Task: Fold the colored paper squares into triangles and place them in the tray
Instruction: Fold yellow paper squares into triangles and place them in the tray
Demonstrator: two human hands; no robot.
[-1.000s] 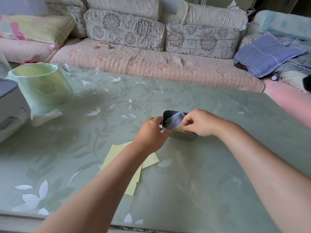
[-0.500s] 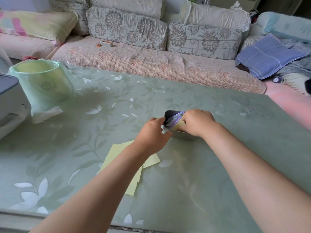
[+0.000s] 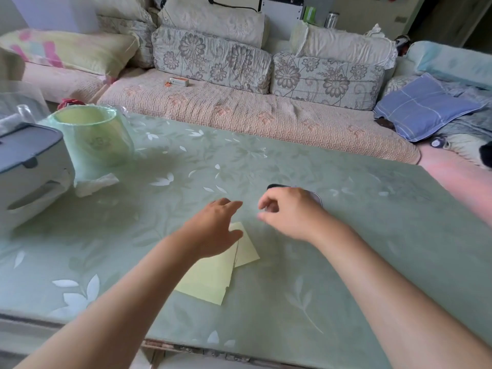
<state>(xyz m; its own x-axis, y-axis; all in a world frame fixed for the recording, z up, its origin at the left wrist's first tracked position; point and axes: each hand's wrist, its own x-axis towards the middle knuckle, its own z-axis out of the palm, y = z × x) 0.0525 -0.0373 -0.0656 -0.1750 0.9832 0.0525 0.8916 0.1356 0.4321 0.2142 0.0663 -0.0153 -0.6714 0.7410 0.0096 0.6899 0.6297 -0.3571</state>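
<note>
Green table [image 3: 386, 249] | left hand [image 3: 215, 231] straight-fingered over yellow paper [image 3: 210, 278] | right hand [image 3: 290, 214] loosely curled, empty

Matt yellow paper squares [image 3: 213, 278]; glossy smooth table cover [image 3: 346, 262]; quilted cloth sofa [image 3: 239, 113].

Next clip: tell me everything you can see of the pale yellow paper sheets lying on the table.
The pale yellow paper sheets are thin and matte, a loose pile of at least two, overlapped and skewed so their corners fan out. They lie flat on the green floral table cover, toward its near edge. The left hand hangs over their far corner and hides part of them; whether it touches them cannot be told. Nothing else touches them.
</note>
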